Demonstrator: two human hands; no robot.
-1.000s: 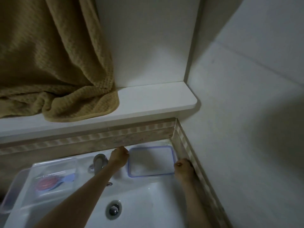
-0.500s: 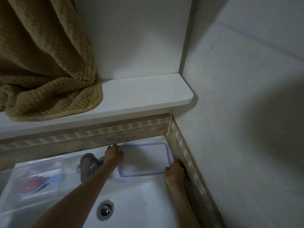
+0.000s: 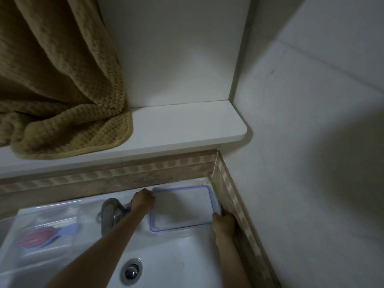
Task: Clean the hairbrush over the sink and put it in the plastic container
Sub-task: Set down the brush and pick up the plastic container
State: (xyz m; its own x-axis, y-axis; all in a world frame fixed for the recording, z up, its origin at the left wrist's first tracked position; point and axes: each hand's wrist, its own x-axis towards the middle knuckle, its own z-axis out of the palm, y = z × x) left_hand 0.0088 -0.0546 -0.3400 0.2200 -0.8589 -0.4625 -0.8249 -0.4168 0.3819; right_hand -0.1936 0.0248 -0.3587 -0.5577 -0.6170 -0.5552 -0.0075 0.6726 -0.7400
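A dim bathroom corner. White walls meet above and to the right of the hands. A white ledge runs along the back wall above them, its outer corner rounded. A tan waffle-weave towel hangs up and to the left, its lower end bunched on the ledge. Just beyond the hands, a brown patterned tile border runs under the ledge and turns the corner.
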